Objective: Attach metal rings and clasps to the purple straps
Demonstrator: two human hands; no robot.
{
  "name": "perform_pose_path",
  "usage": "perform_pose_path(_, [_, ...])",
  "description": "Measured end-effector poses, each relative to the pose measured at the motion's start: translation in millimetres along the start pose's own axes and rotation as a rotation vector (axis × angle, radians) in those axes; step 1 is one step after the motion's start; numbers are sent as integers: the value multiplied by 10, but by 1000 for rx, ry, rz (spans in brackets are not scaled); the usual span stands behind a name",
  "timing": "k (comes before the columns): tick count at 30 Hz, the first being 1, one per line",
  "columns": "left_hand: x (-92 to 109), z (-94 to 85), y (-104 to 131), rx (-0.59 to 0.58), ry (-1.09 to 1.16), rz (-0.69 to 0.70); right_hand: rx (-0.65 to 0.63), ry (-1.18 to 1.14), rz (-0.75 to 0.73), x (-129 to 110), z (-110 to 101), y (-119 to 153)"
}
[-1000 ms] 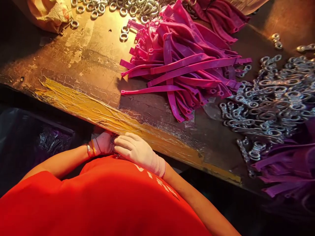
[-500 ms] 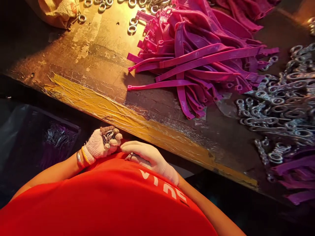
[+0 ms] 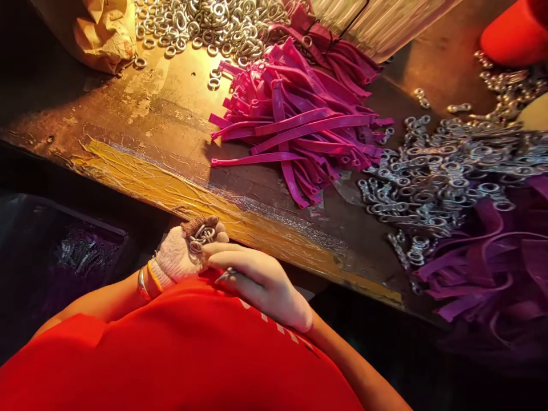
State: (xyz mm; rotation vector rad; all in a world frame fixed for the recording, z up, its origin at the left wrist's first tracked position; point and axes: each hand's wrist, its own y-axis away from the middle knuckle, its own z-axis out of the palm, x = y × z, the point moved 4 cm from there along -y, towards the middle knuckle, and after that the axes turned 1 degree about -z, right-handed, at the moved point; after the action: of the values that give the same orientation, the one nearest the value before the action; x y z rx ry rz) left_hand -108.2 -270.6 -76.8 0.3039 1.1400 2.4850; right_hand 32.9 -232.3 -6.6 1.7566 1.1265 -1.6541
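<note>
My left hand (image 3: 174, 252), in a pale knit glove with a worn brown patch, is turned palm up with its fingers curled round several metal rings (image 3: 202, 234). Over its edge reaches my right hand (image 3: 263, 279), gloved too, its fingertips at the rings. A small grey metal piece (image 3: 225, 275) pokes out under the right fingers; its kind is not clear. Both hands are at the table's front edge, close to my red shirt (image 3: 171, 342). Beyond them lies a heap of pink straps (image 3: 299, 123) with small eyelets at their ends.
Loose metal rings (image 3: 214, 25) are heaped at the back beside a crumpled yellow bag (image 3: 105, 37). To the right lie metal snap hooks (image 3: 445, 171) and purple straps (image 3: 492, 251). A clear ribbed container (image 3: 385, 20) and a red object (image 3: 514, 34) stand farther back. Yellow tape (image 3: 171, 188) covers the table edge.
The view has shifted, showing more of the table's back and right. My right hand has moved up and closer, its fingertips now at the rings in my left palm.
</note>
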Motion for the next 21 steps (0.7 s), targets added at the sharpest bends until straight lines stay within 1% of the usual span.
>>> perform_pose_path(1, [24,9,19,-16,7,-3,84,6,32,-7,-59,29])
perform_pose_path(5, [163,63,124,-91,31,-30,538,5,176,35,-381,200])
perform_pose_path(6, [202,72,146,-101,23,-25,631,0,203,57,-457,250])
perform_pose_path(8, [266,85,171,-111,-11,1,755,11,247,111,-585,346])
perform_pose_path(9, [287,92,173,-111,-34,18,788,29,269,144,-634,390])
perform_pose_path(12, [302,142,130,-90,-140,42,808,95,325,277,-712,492])
perform_pose_path(14, [288,236,53,-101,-237,24,775,200,309,380,-707,499])
perform_pose_path(16, [289,393,-68,-160,-378,14,672,384,209,481,-661,425])
perform_pose_path(17, [312,492,-146,-200,-482,45,593,498,146,536,-630,364])
perform_pose_path(19, [412,712,-330,-252,-788,188,427,746,75,675,-603,231])
perform_pose_path(20, [489,827,-429,-250,-984,303,369,870,86,755,-632,173])
perform_pose_path(21, [580,942,-524,-230,-1199,444,339,983,126,835,-699,126])
